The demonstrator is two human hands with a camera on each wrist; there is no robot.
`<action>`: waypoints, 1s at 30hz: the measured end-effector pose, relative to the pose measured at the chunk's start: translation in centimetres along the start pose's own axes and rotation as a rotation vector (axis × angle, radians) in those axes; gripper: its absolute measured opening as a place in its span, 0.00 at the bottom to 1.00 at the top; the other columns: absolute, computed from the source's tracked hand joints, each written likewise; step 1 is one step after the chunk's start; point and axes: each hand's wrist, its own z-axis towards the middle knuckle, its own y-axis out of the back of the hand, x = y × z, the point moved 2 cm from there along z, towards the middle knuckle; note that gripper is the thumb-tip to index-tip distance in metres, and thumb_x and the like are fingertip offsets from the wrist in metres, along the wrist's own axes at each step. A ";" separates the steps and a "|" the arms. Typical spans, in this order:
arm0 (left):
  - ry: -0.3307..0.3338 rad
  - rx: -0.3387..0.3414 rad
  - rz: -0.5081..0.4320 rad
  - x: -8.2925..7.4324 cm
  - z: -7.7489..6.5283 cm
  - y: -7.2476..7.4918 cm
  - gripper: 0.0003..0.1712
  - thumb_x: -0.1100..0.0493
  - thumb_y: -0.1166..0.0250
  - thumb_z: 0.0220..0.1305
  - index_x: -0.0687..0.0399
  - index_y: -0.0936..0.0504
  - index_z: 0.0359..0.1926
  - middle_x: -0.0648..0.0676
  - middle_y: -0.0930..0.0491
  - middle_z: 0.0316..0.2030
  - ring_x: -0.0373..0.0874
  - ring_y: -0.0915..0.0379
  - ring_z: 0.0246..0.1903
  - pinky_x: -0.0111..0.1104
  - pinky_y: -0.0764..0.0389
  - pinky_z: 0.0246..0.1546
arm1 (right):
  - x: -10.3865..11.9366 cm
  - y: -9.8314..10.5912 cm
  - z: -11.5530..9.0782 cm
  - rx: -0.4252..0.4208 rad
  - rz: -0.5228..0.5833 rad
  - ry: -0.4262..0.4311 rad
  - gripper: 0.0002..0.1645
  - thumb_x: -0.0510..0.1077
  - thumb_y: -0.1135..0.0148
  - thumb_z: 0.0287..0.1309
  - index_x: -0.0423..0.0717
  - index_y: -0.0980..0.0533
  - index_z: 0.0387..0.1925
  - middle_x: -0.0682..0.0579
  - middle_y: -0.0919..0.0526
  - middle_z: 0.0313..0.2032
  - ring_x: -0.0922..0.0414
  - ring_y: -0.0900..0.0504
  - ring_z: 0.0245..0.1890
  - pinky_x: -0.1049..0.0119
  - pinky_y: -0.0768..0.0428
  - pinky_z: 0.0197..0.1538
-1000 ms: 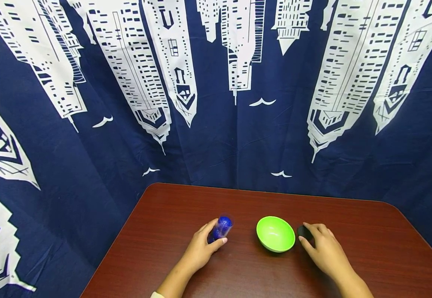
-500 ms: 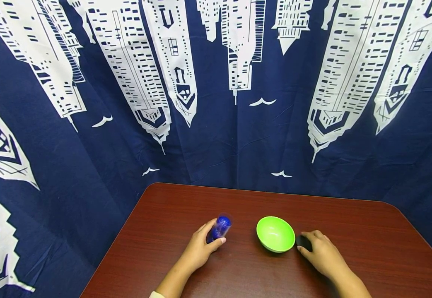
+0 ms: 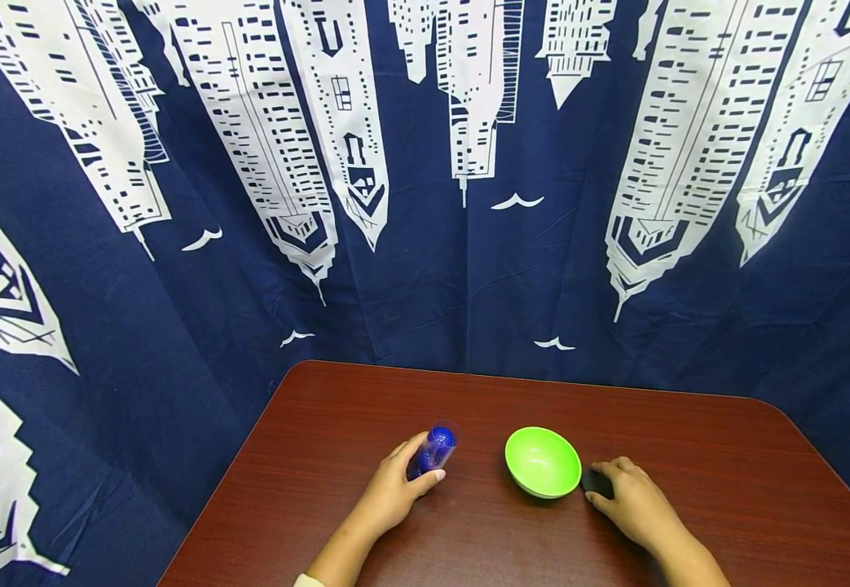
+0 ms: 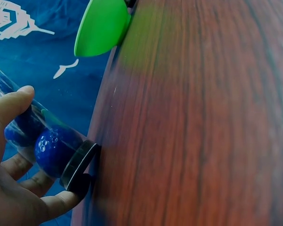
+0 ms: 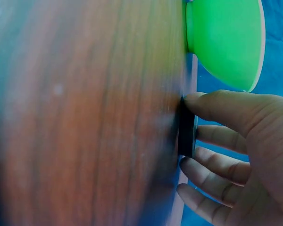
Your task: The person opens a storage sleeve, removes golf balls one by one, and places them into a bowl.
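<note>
In the head view my left hand (image 3: 393,491) grips a clear tube (image 3: 441,450) on the left half of the table. Blue dimpled balls, like golf balls (image 4: 53,153), fill the tube, and a black cap (image 4: 79,165) closes its lower end. The tube's upper end shows no cap. My right hand (image 3: 640,504) holds a flat round black lid (image 5: 187,129) by its edges, thumb on one side and fingertips on the other. That lid lies flat on the tabletop, just right of the green bowl (image 3: 542,462). The bowl's inside shows nothing in it.
The reddish-brown wooden table (image 3: 491,542) has rounded far corners. A navy cloth (image 3: 425,310) printed with white upside-down buildings and birds hangs behind it and along the left side. The bowl stands between the two hands.
My right hand has moved a little toward me and brought the black lid down flat beside the bowl. The left hand and tube have barely moved; the bowl stays put.
</note>
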 end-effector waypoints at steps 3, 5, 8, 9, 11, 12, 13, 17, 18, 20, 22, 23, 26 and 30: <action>0.001 0.005 -0.006 0.0 0.0 0.0 0.39 0.42 0.37 0.70 0.46 0.37 0.76 0.62 0.34 0.72 0.66 0.35 0.70 0.65 0.32 0.65 | 0.0 0.0 0.0 0.010 -0.002 -0.006 0.31 0.47 0.26 0.54 0.32 0.21 0.54 0.37 0.20 0.50 0.38 0.19 0.50 0.39 0.20 0.50; 0.001 0.008 -0.011 0.0 0.0 0.0 0.38 0.42 0.37 0.70 0.45 0.37 0.76 0.62 0.34 0.72 0.66 0.35 0.69 0.65 0.31 0.65 | -0.1 0.0 0.0 0.011 -0.003 -0.007 0.31 0.47 0.25 0.54 0.32 0.21 0.54 0.36 0.20 0.50 0.38 0.19 0.49 0.39 0.20 0.49; -0.002 0.008 -0.017 0.0 0.0 0.0 0.37 0.43 0.36 0.70 0.43 0.36 0.75 0.61 0.33 0.72 0.65 0.33 0.68 0.64 0.30 0.64 | -0.1 0.0 -0.1 0.014 0.000 -0.008 0.31 0.48 0.25 0.54 0.32 0.21 0.55 0.36 0.20 0.50 0.38 0.20 0.50 0.38 0.21 0.50; -0.002 0.008 -0.019 0.0 0.0 0.0 0.37 0.43 0.36 0.70 0.43 0.36 0.75 0.61 0.33 0.72 0.64 0.33 0.68 0.64 0.29 0.63 | -0.1 0.0 -0.1 0.014 0.001 -0.008 0.32 0.48 0.25 0.54 0.32 0.21 0.55 0.36 0.20 0.51 0.38 0.20 0.50 0.38 0.21 0.50; 0.001 0.006 -0.024 0.1 0.1 0.0 0.37 0.43 0.36 0.70 0.42 0.36 0.75 0.60 0.32 0.71 0.63 0.32 0.67 0.63 0.28 0.63 | -0.1 0.0 -0.1 0.019 0.007 -0.011 0.32 0.48 0.25 0.54 0.33 0.22 0.56 0.36 0.21 0.51 0.38 0.20 0.51 0.38 0.21 0.51; 0.003 0.005 -0.026 0.1 0.1 0.0 0.37 0.43 0.36 0.70 0.41 0.36 0.75 0.60 0.32 0.71 0.63 0.31 0.67 0.63 0.27 0.62 | -0.1 0.0 -0.1 0.021 0.011 -0.012 0.33 0.48 0.25 0.54 0.33 0.22 0.57 0.36 0.21 0.52 0.38 0.20 0.51 0.38 0.21 0.51; 0.006 0.006 -0.029 0.1 0.1 0.0 0.37 0.43 0.36 0.70 0.41 0.36 0.75 0.60 0.32 0.71 0.63 0.30 0.66 0.62 0.26 0.62 | -0.1 0.0 -0.1 0.021 0.014 -0.012 0.33 0.48 0.25 0.54 0.33 0.22 0.57 0.35 0.21 0.52 0.38 0.20 0.51 0.38 0.21 0.51; 0.008 0.003 -0.040 0.2 0.2 0.0 0.36 0.44 0.35 0.69 0.39 0.35 0.75 0.61 0.30 0.69 0.61 0.28 0.63 0.60 0.23 0.58 | -0.1 0.0 -0.1 0.013 0.019 -0.011 0.35 0.49 0.25 0.54 0.34 0.23 0.59 0.35 0.20 0.51 0.38 0.20 0.50 0.38 0.20 0.50; 0.011 0.003 -0.045 0.2 0.2 0.0 0.36 0.44 0.35 0.69 0.38 0.35 0.74 0.61 0.30 0.69 0.61 0.28 0.63 0.60 0.22 0.58 | 0.0 0.0 -0.1 0.009 0.021 -0.011 0.35 0.50 0.25 0.54 0.34 0.23 0.59 0.35 0.20 0.51 0.39 0.20 0.50 0.38 0.20 0.50; 0.015 0.004 -0.058 0.3 0.2 0.0 0.36 0.44 0.34 0.69 0.38 0.35 0.74 0.61 0.30 0.68 0.61 0.27 0.62 0.59 0.21 0.57 | 0.0 0.1 -0.2 -0.003 0.024 -0.011 0.35 0.50 0.26 0.55 0.34 0.23 0.59 0.36 0.20 0.50 0.39 0.19 0.50 0.38 0.20 0.50; 0.023 0.007 -0.074 0.3 0.1 -0.1 0.36 0.45 0.34 0.69 0.39 0.35 0.74 0.61 0.30 0.69 0.62 0.28 0.63 0.60 0.22 0.58 | 0.2 0.2 -0.2 -0.017 0.034 -0.014 0.33 0.50 0.28 0.57 0.34 0.23 0.59 0.37 0.20 0.50 0.38 0.19 0.50 0.37 0.20 0.50; 0.024 0.008 -0.087 0.3 0.1 -0.1 0.36 0.45 0.34 0.69 0.40 0.35 0.74 0.61 0.30 0.69 0.63 0.28 0.63 0.60 0.22 0.58 | 0.3 0.3 -0.3 -0.028 0.040 -0.014 0.33 0.50 0.29 0.58 0.35 0.23 0.59 0.36 0.20 0.50 0.38 0.19 0.50 0.37 0.20 0.50; 0.020 0.006 -0.120 0.3 0.1 -0.1 0.36 0.47 0.34 0.69 0.42 0.35 0.74 0.62 0.31 0.69 0.65 0.30 0.65 0.60 0.24 0.60 | 0.6 0.7 -0.4 -0.062 0.063 -0.013 0.32 0.51 0.31 0.61 0.36 0.24 0.60 0.36 0.21 0.53 0.36 0.21 0.52 0.35 0.21 0.51; 0.005 -0.009 -0.138 0.2 0.1 -0.2 0.36 0.48 0.33 0.68 0.44 0.34 0.73 0.61 0.29 0.68 0.64 0.29 0.65 0.60 0.24 0.60 | 1.4 1.4 -0.6 -0.134 0.102 -0.001 0.30 0.51 0.32 0.63 0.38 0.24 0.61 0.36 0.23 0.55 0.34 0.22 0.55 0.33 0.22 0.52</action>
